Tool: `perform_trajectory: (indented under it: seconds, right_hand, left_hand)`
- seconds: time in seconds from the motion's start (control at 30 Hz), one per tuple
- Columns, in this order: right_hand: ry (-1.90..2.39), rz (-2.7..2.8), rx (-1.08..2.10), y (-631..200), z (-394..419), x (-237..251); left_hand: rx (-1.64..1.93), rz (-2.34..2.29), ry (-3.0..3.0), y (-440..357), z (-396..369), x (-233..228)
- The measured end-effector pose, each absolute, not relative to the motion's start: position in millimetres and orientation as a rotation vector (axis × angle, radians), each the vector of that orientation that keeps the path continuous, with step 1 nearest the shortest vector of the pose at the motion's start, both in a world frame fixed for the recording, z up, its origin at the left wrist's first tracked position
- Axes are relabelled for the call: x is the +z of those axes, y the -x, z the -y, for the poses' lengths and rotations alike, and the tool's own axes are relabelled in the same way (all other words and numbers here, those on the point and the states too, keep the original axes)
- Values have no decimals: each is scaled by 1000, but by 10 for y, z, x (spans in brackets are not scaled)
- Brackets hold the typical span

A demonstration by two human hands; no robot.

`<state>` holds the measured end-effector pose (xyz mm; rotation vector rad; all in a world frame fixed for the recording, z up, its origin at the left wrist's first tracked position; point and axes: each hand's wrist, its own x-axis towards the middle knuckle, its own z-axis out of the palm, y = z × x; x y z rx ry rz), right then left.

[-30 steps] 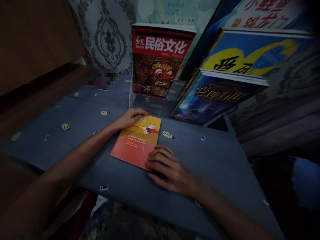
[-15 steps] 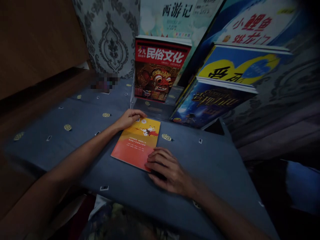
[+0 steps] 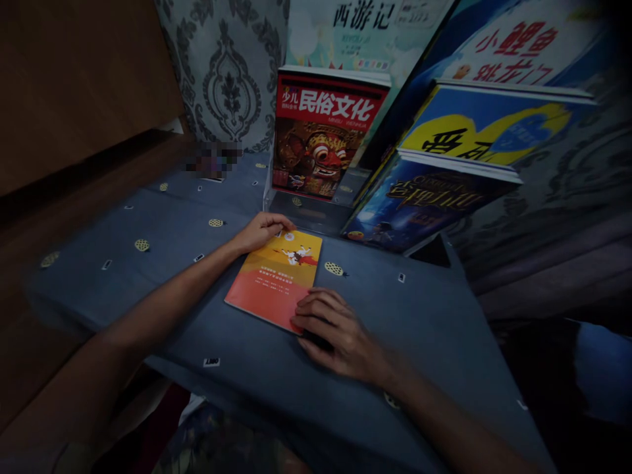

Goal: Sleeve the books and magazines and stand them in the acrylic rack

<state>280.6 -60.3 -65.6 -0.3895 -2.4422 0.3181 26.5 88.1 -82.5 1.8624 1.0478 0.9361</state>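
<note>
A thin paperback book [image 3: 269, 280], yellow at the top and orange-red below, lies flat on the cloth-covered table. Its printed text appears upside down, with a small white and red figure above it. My left hand [image 3: 259, 232] is closed over the far left corner of the book, fingers together at the edge. Against the near right corner rests my right hand [image 3: 333, 332], its fingers slightly bent and apart. Their tips touch the cover and edge, while the thumb sits off the book.
Behind the book, a clear stand holds a red book [image 3: 328, 131] with a mask on its cover. Several more books, including a dark blue one [image 3: 424, 201] and a yellow-and-blue one [image 3: 498, 125], stand at the right. The grey tablecloth [image 3: 424, 329] has pineapple prints. A pixelated patch covers something at the back left.
The view has shifted a little, so everything sits slightly further right. Both hands keep their places on the book, which has not visibly moved on the table.
</note>
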Motion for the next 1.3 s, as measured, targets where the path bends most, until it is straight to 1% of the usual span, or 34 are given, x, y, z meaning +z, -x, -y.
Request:
perform_trajectory:
  seconds: [1.3]
  right_hand:
    - [399, 2437, 378, -2807, 597, -647]
  left_hand:
    - [956, -1036, -1803, -279, -870, -808]
